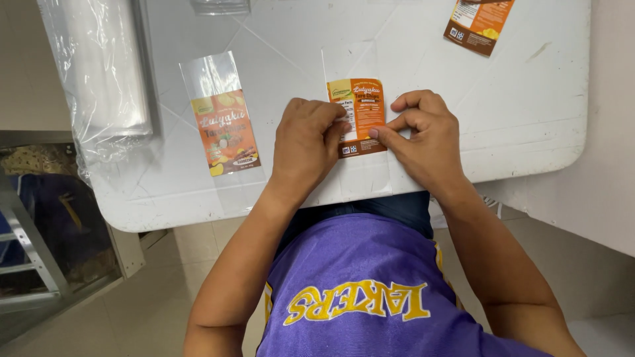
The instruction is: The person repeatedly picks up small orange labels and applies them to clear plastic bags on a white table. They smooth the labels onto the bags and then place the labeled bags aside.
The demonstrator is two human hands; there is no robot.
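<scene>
Right now, from the head camera, I judge the step in hand to be pressing an orange label [360, 118] flat onto a clear pouch [354, 125] that lies on the white table [529, 119], just at its near edge in front of me. My left hand [305, 142] sits curled, knuckles up, with fingertips down on the label's left edge; it grips nothing, only presses. My right hand [423, 135] is half closed, its forefinger laid on the label's lower right corner, the other fingers tucked; it too holds nothing. Next, I think, the label needs smoothing from the middle outward, so no crease or bubble stays, with the pouch kept square. To the left, apart from my hands, lies a finished pouch [221, 122]: clear at the top, an orange front label with snack pictures lower down, slightly tilted. Farther left, a stack of clear bags [106, 66] hangs over the table's side. At the far right corner lies a spare label [479, 23], orange and brown, tilted. At the far edge another clear bag [219, 6] just shows.
</scene>
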